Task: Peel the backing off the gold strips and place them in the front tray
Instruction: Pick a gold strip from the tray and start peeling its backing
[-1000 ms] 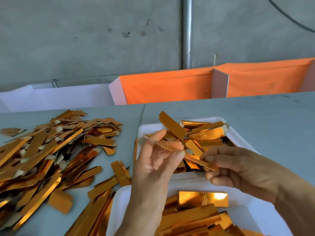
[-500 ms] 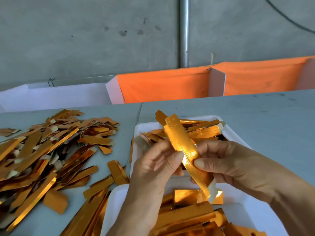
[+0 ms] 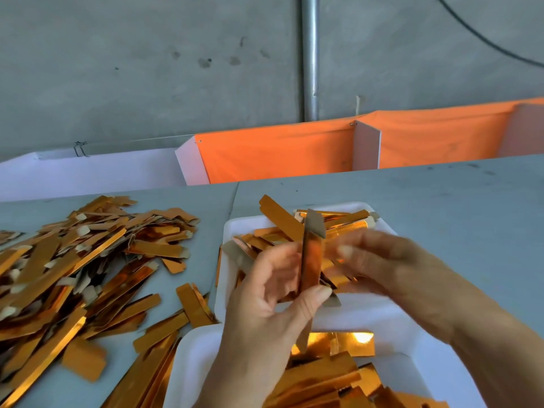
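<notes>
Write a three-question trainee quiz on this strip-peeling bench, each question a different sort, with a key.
1. True or false: the left hand holds a gold strip roughly upright.
2. Where does the loose pile of strips lie? A) on the table left of the trays B) inside the orange bin C) on the floor
3. Fill in: the blurred right hand is above the far white ____.

Key: 1 true; 2 A; 3 tray.

Glossy gold foil strip (image 3: pixel 310 260), matt white foam tray (image 3: pixel 232 231), smooth grey table (image 3: pixel 441 201)
</notes>
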A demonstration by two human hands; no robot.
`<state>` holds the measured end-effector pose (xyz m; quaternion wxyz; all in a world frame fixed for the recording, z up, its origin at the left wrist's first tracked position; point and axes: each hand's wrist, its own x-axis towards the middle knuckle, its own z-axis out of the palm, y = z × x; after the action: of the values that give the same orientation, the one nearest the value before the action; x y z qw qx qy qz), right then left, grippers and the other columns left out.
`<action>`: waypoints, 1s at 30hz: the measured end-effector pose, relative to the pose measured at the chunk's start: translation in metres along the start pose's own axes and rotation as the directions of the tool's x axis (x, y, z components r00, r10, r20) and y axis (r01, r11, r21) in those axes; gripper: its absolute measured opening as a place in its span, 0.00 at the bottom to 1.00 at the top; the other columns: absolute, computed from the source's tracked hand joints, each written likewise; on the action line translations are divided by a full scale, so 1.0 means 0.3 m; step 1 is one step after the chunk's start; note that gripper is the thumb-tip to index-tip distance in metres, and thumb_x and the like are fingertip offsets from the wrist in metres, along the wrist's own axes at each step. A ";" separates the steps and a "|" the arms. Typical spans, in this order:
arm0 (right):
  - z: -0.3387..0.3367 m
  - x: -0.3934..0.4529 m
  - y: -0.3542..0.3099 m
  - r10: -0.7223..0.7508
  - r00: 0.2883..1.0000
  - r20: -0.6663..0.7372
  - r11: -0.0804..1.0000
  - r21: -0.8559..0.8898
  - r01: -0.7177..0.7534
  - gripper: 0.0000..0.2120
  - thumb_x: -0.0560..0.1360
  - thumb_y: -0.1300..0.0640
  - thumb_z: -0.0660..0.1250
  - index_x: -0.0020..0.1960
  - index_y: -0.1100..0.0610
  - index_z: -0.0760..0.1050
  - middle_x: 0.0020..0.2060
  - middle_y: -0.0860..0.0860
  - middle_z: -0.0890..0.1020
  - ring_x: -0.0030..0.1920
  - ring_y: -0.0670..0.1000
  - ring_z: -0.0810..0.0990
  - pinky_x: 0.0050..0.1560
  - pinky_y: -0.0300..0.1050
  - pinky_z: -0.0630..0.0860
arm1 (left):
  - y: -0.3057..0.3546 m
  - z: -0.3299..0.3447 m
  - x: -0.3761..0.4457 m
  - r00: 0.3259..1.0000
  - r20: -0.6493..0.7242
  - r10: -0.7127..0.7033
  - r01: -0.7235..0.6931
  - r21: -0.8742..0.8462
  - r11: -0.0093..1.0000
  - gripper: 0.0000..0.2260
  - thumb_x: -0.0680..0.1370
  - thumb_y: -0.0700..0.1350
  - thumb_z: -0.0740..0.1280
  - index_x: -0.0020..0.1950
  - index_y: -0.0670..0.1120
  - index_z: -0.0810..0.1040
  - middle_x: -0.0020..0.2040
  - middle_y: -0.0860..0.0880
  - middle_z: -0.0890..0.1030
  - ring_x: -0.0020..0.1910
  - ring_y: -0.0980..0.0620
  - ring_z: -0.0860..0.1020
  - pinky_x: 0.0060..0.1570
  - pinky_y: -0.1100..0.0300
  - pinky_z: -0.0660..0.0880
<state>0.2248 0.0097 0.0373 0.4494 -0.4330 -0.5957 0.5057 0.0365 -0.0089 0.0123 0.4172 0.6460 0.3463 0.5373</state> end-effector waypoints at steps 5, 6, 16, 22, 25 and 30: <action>0.005 -0.039 -0.075 -0.380 0.902 -0.203 0.925 -0.085 0.370 0.12 0.68 0.44 0.72 0.46 0.51 0.81 0.55 0.45 0.82 0.53 0.48 0.83 0.53 0.47 0.81 | -0.009 0.024 -0.008 0.975 -0.130 0.180 -0.092 0.501 0.861 0.22 0.70 0.47 0.74 0.61 0.60 0.75 0.55 0.62 0.77 0.56 0.64 0.74 0.52 0.75 0.69; 0.013 -0.048 -0.086 -0.397 0.900 -0.181 0.915 -0.158 0.372 0.11 0.68 0.42 0.72 0.46 0.48 0.82 0.56 0.43 0.81 0.52 0.46 0.82 0.51 0.45 0.81 | -0.009 0.029 -0.008 0.972 -0.127 0.197 -0.100 0.537 0.838 0.22 0.70 0.47 0.74 0.62 0.60 0.75 0.56 0.63 0.76 0.57 0.65 0.73 0.54 0.74 0.69; 0.064 -0.038 -0.083 -0.105 0.968 -0.228 0.879 -0.476 -0.017 0.03 0.72 0.53 0.71 0.43 0.45 0.78 0.43 0.41 0.83 0.45 0.40 0.80 0.49 0.38 0.75 | -0.016 0.051 -0.008 0.950 -0.035 0.309 -0.174 0.765 0.620 0.25 0.68 0.43 0.77 0.64 0.49 0.77 0.56 0.54 0.77 0.54 0.59 0.75 0.57 0.76 0.62; 0.066 -0.028 -0.077 0.067 0.973 -0.220 0.972 -0.204 -0.113 0.02 0.72 0.57 0.72 0.45 0.53 0.80 0.38 0.50 0.86 0.38 0.48 0.85 0.47 0.45 0.81 | -0.031 0.052 -0.006 0.946 0.018 0.323 -0.211 0.793 0.572 0.25 0.67 0.40 0.77 0.63 0.45 0.77 0.54 0.51 0.78 0.53 0.57 0.73 0.55 0.71 0.65; 0.066 -0.019 -0.062 0.102 0.972 -0.210 0.973 -0.182 -0.142 0.03 0.72 0.58 0.72 0.46 0.54 0.81 0.38 0.50 0.86 0.37 0.47 0.85 0.39 0.38 0.81 | -0.035 0.053 -0.005 0.954 0.025 0.299 -0.193 0.813 0.550 0.26 0.65 0.40 0.78 0.62 0.45 0.78 0.53 0.51 0.79 0.51 0.54 0.77 0.50 0.67 0.71; 0.056 -0.018 -0.059 0.134 0.983 -0.129 0.991 0.001 -0.134 0.05 0.71 0.63 0.71 0.46 0.61 0.77 0.33 0.49 0.83 0.34 0.47 0.82 0.39 0.39 0.81 | -0.031 0.060 -0.006 0.948 0.049 0.313 -0.222 0.809 0.544 0.26 0.65 0.41 0.78 0.62 0.44 0.78 0.52 0.50 0.79 0.48 0.53 0.79 0.47 0.68 0.73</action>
<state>0.2086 -0.0010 0.0528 0.4504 -0.5056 -0.5367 0.5035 0.0540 -0.0097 0.0016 -0.0259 0.7810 0.4695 0.4109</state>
